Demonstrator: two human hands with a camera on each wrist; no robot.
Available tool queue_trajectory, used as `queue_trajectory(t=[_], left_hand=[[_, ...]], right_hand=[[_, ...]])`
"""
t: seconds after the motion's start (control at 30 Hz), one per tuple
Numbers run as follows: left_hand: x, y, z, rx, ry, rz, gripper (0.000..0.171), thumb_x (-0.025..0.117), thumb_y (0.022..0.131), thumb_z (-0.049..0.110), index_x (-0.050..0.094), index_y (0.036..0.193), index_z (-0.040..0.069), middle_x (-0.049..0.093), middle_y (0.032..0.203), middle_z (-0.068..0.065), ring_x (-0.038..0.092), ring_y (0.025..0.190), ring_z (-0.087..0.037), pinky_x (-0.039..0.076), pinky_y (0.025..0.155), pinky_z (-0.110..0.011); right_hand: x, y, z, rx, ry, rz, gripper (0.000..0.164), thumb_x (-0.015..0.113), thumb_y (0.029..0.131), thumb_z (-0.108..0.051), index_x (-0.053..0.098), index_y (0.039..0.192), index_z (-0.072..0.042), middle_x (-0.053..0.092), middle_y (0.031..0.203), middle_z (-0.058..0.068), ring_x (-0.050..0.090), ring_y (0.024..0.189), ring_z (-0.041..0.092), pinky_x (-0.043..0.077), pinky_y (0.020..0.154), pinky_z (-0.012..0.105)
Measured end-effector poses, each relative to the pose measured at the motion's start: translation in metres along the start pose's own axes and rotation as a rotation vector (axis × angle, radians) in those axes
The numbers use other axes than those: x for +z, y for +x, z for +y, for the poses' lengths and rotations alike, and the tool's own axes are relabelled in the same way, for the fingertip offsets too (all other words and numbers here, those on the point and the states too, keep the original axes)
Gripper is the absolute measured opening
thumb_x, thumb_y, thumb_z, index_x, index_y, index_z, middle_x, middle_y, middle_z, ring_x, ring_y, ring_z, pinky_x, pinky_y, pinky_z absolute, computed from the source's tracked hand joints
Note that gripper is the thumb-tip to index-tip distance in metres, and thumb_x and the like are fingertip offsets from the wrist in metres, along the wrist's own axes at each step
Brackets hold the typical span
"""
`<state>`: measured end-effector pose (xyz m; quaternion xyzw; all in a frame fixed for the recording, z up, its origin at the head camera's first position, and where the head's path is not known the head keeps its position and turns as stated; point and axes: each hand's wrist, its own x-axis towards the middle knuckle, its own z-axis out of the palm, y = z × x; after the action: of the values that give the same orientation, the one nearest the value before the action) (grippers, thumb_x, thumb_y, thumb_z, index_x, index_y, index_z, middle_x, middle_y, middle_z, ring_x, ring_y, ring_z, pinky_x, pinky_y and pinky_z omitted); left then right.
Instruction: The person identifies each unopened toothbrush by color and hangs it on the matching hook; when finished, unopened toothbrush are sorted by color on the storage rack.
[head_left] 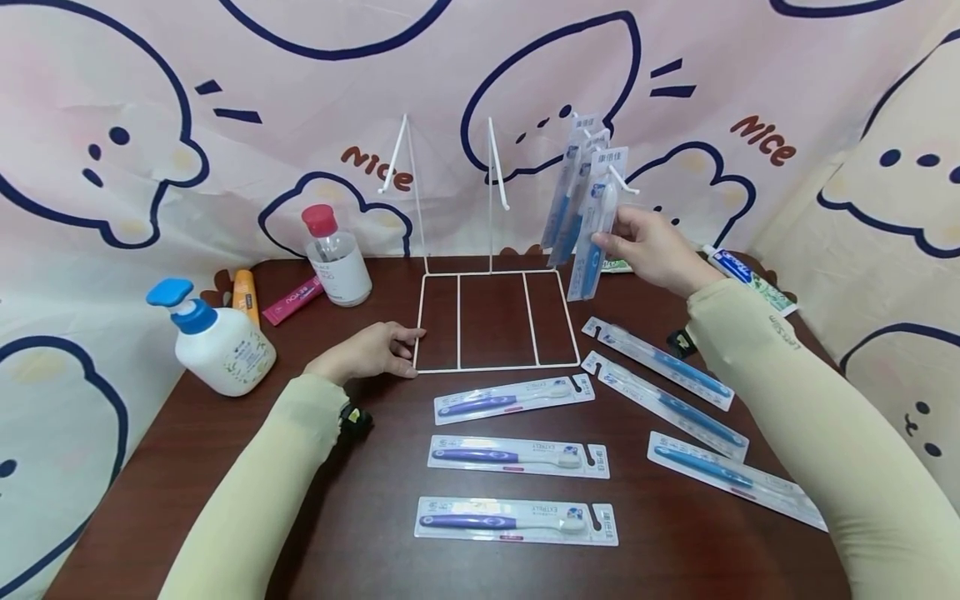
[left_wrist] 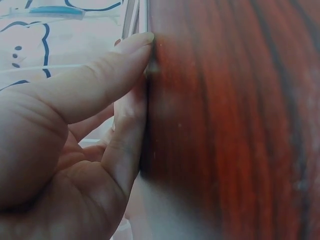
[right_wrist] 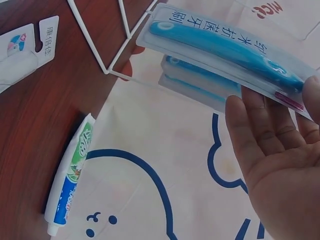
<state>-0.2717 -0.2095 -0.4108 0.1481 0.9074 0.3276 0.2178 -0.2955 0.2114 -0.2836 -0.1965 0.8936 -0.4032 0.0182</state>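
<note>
My right hand pinches a packaged blue toothbrush near its lower half, thumb in front and fingers behind. The card top of this pack meets the tip of the right hook. Behind it, more blue toothbrush packs hang on the same hook. My left hand holds the front left corner of the white wire display rack, thumb and fingers at its base wire. In the left wrist view, the thumb lies against the wire by the brown table. The left and middle hooks carry nothing.
Purple toothbrush packs lie in front of the rack; blue ones lie to the right. At left stand a pump bottle and a red-capped bottle, with orange and pink tubes. A toothpaste tube lies at far right.
</note>
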Motion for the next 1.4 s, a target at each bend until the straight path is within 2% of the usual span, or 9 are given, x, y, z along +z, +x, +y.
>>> queue_trajectory(t=[0.47,0.87,1.07,1.4], left_hand=[[0.000,0.000,-0.001,0.012,-0.004,-0.004,0.073,0.080,0.070,0.025,0.048,0.136,0.021,0.053,0.107,-0.007,0.053,0.094,-0.019,0.043,0.081,-0.033],[0.001,0.000,-0.003,0.005,0.001,0.011,0.072,0.080,0.069,0.030,0.049,0.134,0.024,0.053,0.107,-0.005,0.053,0.092,-0.020,0.043,0.080,-0.033],[0.000,0.001,-0.005,0.016,0.007,0.030,0.066,0.080,0.068,0.033,0.055,0.129,0.024,0.055,0.105,-0.003,0.054,0.091,-0.019,0.044,0.080,-0.034],[-0.001,0.000,-0.009,0.012,-0.037,0.012,0.057,0.080,0.070,0.031,0.060,0.123,0.024,0.061,0.099,-0.001,0.054,0.090,-0.020,0.045,0.080,-0.034]], right_hand=[[-0.001,0.014,0.001,0.022,0.036,-0.018,0.057,0.050,0.091,-0.037,0.035,0.142,-0.016,0.045,0.136,0.008,0.054,0.111,0.022,0.046,0.086,0.038],[-0.002,0.020,0.001,0.070,0.048,-0.014,0.057,0.052,0.089,-0.041,0.040,0.138,-0.015,0.052,0.129,0.009,0.057,0.106,0.022,0.048,0.083,0.038],[-0.002,0.019,0.000,0.067,0.058,-0.008,0.058,0.054,0.088,-0.041,0.041,0.138,-0.015,0.051,0.130,0.009,0.057,0.107,0.023,0.046,0.085,0.042],[-0.003,0.018,0.001,0.066,0.056,-0.001,0.057,0.055,0.087,-0.042,0.044,0.135,-0.014,0.054,0.127,0.009,0.059,0.104,0.022,0.048,0.082,0.037]])
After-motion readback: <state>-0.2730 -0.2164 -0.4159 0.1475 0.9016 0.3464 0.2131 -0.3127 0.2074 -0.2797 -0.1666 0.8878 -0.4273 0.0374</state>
